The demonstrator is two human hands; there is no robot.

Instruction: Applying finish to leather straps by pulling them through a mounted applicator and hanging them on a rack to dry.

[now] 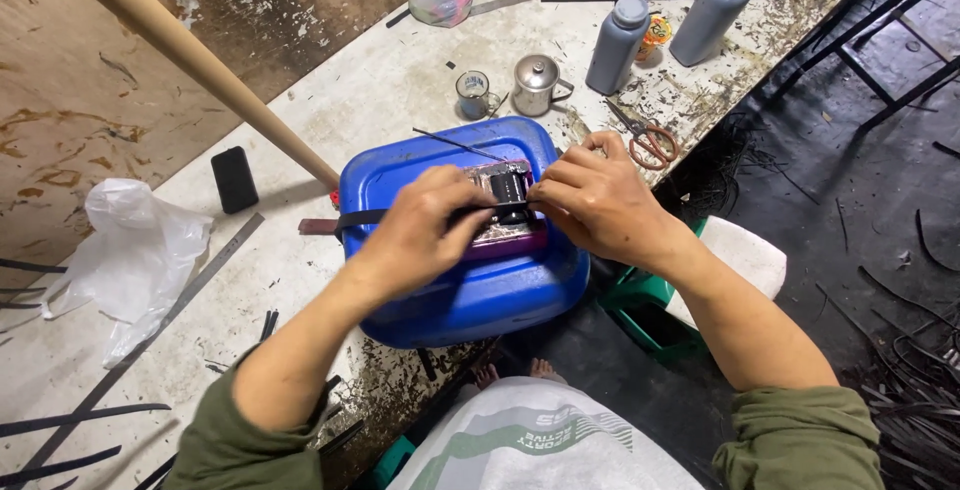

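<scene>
At frame centre, my left hand point(425, 225) and right hand point(590, 200) pinch a black strap point(365, 218) over the blue jug point(470, 295), fingers curled closed.

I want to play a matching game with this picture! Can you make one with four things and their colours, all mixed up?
Things:
1. big container under the hands
2. two bottles
3. scissors, handles
4. small pot with lid

Colours:
a. orange
b. silvery metal
c. blue
d. grey

Pairs: 1-c, 2-d, 3-a, 4-b
</scene>
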